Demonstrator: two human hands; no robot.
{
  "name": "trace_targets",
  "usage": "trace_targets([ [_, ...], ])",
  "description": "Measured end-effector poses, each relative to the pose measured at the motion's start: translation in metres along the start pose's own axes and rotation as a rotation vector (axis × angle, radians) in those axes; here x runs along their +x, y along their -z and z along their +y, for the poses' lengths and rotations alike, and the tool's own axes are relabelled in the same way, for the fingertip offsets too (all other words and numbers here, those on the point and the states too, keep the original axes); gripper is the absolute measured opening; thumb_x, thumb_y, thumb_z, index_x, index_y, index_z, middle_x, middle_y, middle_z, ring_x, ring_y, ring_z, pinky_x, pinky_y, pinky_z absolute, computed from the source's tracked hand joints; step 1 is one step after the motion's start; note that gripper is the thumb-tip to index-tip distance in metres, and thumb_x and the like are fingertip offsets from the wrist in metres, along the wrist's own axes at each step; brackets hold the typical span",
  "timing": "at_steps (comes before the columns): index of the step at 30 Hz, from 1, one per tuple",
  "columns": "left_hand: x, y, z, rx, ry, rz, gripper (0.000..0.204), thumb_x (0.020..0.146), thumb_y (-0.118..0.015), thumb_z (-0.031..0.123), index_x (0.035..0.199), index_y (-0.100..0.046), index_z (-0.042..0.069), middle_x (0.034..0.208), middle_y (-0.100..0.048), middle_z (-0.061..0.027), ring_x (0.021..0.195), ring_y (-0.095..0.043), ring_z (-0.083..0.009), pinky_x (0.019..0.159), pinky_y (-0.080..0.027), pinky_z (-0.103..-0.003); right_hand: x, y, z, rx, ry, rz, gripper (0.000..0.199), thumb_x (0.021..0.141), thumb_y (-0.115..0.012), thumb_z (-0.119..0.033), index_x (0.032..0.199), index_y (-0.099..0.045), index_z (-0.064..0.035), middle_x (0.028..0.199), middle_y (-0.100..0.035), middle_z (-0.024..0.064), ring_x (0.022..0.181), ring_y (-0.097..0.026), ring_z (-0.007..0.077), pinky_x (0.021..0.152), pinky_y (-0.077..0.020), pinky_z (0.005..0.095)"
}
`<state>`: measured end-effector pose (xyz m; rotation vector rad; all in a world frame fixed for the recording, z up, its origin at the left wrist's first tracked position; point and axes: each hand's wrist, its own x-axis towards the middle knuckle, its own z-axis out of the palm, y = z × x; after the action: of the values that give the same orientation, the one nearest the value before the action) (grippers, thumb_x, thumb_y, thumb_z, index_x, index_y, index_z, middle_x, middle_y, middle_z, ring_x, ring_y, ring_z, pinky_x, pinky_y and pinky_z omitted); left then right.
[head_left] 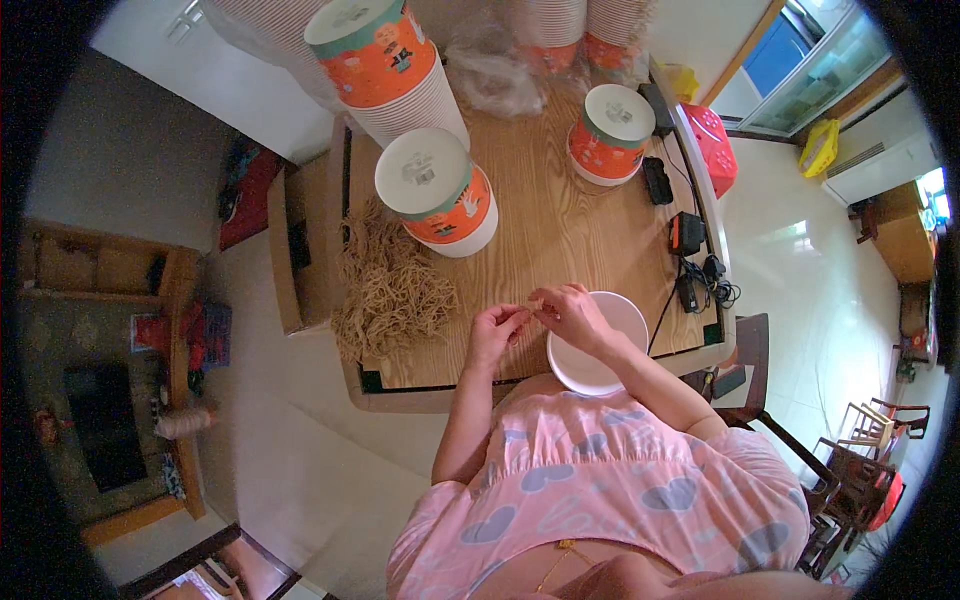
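Note:
My left hand (498, 330) and my right hand (574, 314) meet over the near part of the table, fingertips pinched close together. Something small and pale may be between them, too tiny to make out. Under my right wrist and forearm a white round tub (585, 370) stands mouth up at the near edge, partly hidden by that arm. A heap of tan twisted cords (395, 290) lies to the left of my left hand. Beyond the hands, a paper bucket (440, 195) printed orange and green sits upside down.
Tall stacks of upturned paper buckets (385, 75) rise at the back left. Another upturned bucket (608, 140) is at the back right. Along the right edge lie a black-and-orange device (686, 233) and tangled black cables (712, 285). Clear plastic wrap (492, 80) lies at the back.

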<state>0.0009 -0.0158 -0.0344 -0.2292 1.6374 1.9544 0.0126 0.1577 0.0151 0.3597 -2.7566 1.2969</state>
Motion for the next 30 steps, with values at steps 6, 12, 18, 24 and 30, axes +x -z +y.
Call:
trace_targets([
  [6, -0.001, -0.001, 0.002, -0.078, -0.003, 0.035, 0.011, 0.082, -0.062, 0.012, 0.088, -0.063, 0.003, 0.069, -0.061, 0.0000, 0.052, -0.049, -0.0045, 0.044, -0.036, -0.018, -0.002, -0.002, 0.006, -0.008, -0.025, -0.052, 0.010, 0.073, -0.060, -0.014, 0.074, -0.053, -0.0071, 0.068, -0.057, 0.0085, 0.069, -0.057, 0.0274, 0.071, -0.0426, 0.0406],
  [12, 0.000, 0.000, -0.001, -0.110, 0.006, 0.045, 0.008, 0.082, -0.061, 0.011, 0.087, -0.064, 0.004, 0.070, -0.062, -0.0001, 0.052, -0.050, -0.0043, 0.044, -0.037, -0.018, -0.003, -0.003, 0.007, -0.072, 0.036, -0.066, 0.007, 0.073, -0.059, -0.014, 0.071, -0.056, -0.0079, 0.069, -0.057, 0.0075, 0.069, -0.057, 0.0256, 0.071, -0.0418, 0.0391],
  [18, -0.003, -0.002, 0.003, -0.094, 0.024, 0.066, 0.008, 0.082, -0.060, 0.011, 0.087, -0.064, 0.005, 0.073, -0.062, 0.0001, 0.054, -0.050, -0.0040, 0.047, -0.038, -0.018, -0.006, -0.006, 0.011, -0.088, 0.062, -0.067, 0.007, 0.075, -0.058, -0.017, 0.078, -0.059, -0.0100, 0.070, -0.059, 0.0073, 0.072, -0.058, 0.0244, 0.075, -0.0406, 0.0396],
  [24, -0.004, -0.002, 0.004, -0.096, 0.040, 0.071, 0.011, 0.082, -0.061, 0.011, 0.091, -0.064, 0.006, 0.074, -0.063, 0.0015, 0.057, -0.050, -0.0030, 0.048, -0.038, -0.017, -0.007, -0.007, 0.011, -0.118, 0.029, -0.077, 0.011, 0.078, -0.056, -0.021, 0.081, -0.060, -0.0111, 0.071, -0.059, 0.0065, 0.072, -0.058, 0.0250, 0.080, -0.0381, 0.0423],
  [30, -0.002, -0.001, -0.002, 0.060, -0.031, 0.024, 0.012, 0.082, -0.061, 0.010, 0.092, -0.064, 0.003, 0.072, -0.062, 0.0014, 0.054, -0.050, -0.0036, 0.046, -0.037, -0.018, -0.007, -0.007, 0.010, -0.149, 0.009, -0.084, 0.011, 0.078, -0.056, -0.019, 0.085, -0.059, -0.0107, 0.074, -0.059, 0.0078, 0.073, -0.058, 0.0247, 0.083, -0.0366, 0.0440],
])
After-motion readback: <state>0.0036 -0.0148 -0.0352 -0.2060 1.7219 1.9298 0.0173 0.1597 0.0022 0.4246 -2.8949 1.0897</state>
